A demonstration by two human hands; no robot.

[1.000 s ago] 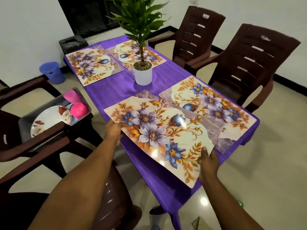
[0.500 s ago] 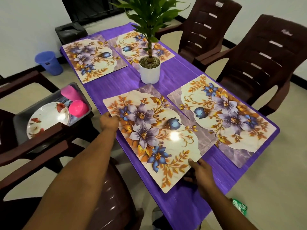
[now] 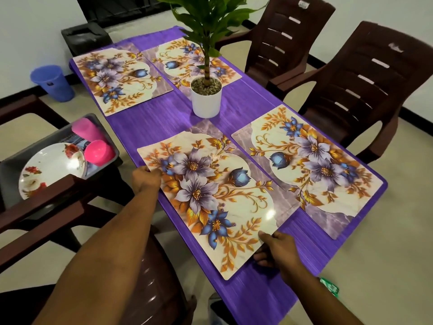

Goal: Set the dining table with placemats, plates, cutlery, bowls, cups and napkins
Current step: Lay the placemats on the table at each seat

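Several floral placemats lie on the purple table point(image 3: 145, 127). The near left placemat point(image 3: 210, 195) lies flat, its near edge hanging slightly over the table's side. My left hand point(image 3: 146, 179) grips its left edge, fingers curled under it. My right hand point(image 3: 276, 248) pinches its near right corner, thumb on top. The near right placemat point(image 3: 309, 165) lies beside it, and two more placemats point(image 3: 117, 78) point(image 3: 187, 59) lie at the far end.
A potted plant point(image 3: 206, 95) stands mid-table. On a chair at left, a grey bin point(image 3: 14, 165) holds a flowered plate point(image 3: 51, 167) and pink cups point(image 3: 98, 152). Brown chairs point(image 3: 365, 90) stand along the right side. A blue bucket point(image 3: 52, 82) is on the floor.
The near left placemat has come down from being lifted over the table edge and now lies flat on the table. Both hands still hold its edges.
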